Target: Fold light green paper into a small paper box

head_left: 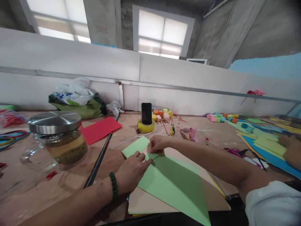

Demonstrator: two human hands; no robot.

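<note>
Two hands press a light green paper sheet (pixel 171 182) on the desk (pixel 35 188): left hand (pixel 131 171) flat, grip released; right hand (pixel 158 144) pinching the folded edge. One fold looks begun, its crease seemingly unfinished.

Light green paper sheet (pixel 174 182) lying on a tan cardboard sheet (pixel 211 197); red paper sheet (pixel 101 129) behind it. Bracelet (pixel 114 185) of dark green beads. Glass jar (pixel 62 141) with silver lid and yellow-brown contents. Black phone (pixel 146 113) standing in a yellow tape roll (pixel 146 126). Blue sheet (pixel 272 157) under green pieces.
</note>
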